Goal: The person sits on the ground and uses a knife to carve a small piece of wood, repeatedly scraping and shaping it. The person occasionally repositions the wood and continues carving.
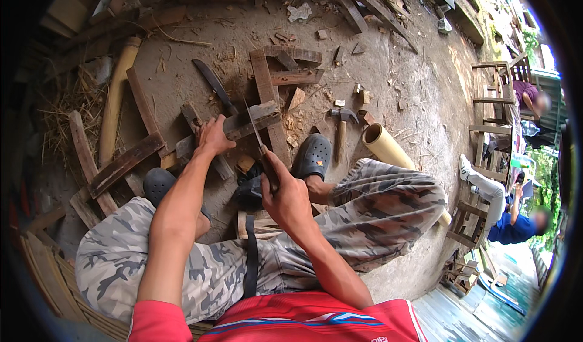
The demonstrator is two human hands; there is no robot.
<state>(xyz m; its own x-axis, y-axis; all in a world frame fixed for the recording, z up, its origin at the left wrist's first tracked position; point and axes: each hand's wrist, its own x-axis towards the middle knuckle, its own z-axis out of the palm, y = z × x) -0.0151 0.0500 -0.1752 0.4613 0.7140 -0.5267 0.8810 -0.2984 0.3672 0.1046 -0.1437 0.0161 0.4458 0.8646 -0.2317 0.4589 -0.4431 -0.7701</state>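
Note:
A handsaw (pixel 256 133) is in my right hand (pixel 288 197), its fingers closed round the dark handle. The thin blade points away from me and crosses a short weathered timber (pixel 265 115) near its right end. How deep the blade sits in the wood I cannot tell. My left hand (pixel 212 137) grips the same timber further left, its thumb toward the blade. Beneath the timber's right part runs a longer plank (pixel 262 78). Just beyond my left hand lies a machete (pixel 211 81), its handle close to the timber.
A claw hammer (pixel 341 129) and a bamboo tube (pixel 388 146) lie to the right. Joined wooden pieces (pixel 126 162) and a bamboo pole (pixel 118 93) are at left. Wood offcuts (pixel 296 98) litter the dirt floor. Two people sit at the far right among wooden frames (pixel 490 100).

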